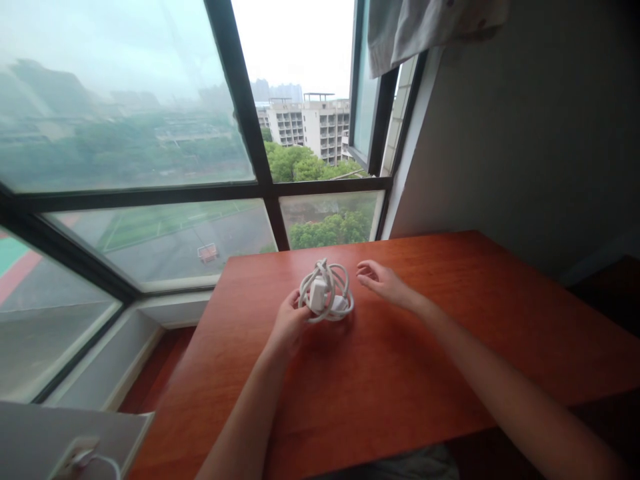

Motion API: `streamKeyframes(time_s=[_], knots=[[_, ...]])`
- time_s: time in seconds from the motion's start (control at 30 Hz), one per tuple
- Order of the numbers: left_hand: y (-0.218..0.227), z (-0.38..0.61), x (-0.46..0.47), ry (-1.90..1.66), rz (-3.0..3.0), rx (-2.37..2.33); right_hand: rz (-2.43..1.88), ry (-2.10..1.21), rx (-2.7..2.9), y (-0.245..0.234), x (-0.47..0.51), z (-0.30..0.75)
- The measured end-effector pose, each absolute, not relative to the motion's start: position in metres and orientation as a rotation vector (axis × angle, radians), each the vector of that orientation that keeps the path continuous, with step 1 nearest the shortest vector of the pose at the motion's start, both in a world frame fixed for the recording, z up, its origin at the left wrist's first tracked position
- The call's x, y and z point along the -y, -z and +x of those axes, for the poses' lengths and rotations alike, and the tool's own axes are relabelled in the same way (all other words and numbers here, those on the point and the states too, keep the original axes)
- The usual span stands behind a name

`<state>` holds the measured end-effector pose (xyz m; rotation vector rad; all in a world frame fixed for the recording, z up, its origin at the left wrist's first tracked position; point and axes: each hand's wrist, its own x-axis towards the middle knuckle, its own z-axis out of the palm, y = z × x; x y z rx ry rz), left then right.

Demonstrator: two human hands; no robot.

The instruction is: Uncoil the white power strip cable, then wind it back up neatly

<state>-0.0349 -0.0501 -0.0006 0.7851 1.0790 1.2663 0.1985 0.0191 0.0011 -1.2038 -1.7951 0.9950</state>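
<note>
A white charger with its cable coiled in loops rests on the reddish wooden table, near the far edge. My left hand grips the bundle from its left side, fingers closed on the cable. My right hand hovers just to the right of the bundle, apart from it, palm down with fingers loosely spread and nothing in it.
A large window with dark frames rises behind the table. A grey wall stands on the right, with cloth hanging above. A white socket with a plugged cable sits on a ledge at the lower left.
</note>
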Motion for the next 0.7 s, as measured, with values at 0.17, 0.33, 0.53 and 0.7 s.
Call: streamKeyframes(time_s=[0.17,0.33,0.53,0.7], knots=[[0.014,-0.037,0.043,-1.176,1.001,-1.242,-1.124,-1.026,1.850,0.020,0.005,0.163],[0.011,-0.038,0.048,-0.891,1.708,-1.824,-1.176,-0.575,2.042,0.025,0.016,0.142],[0.004,-0.037,0.053,-0.504,2.080,-2.065,-1.230,-0.347,2.095,0.027,0.027,0.137],[0.015,-0.055,0.042,-0.854,1.829,-1.539,-1.311,-0.325,2.092,0.029,0.028,0.135]])
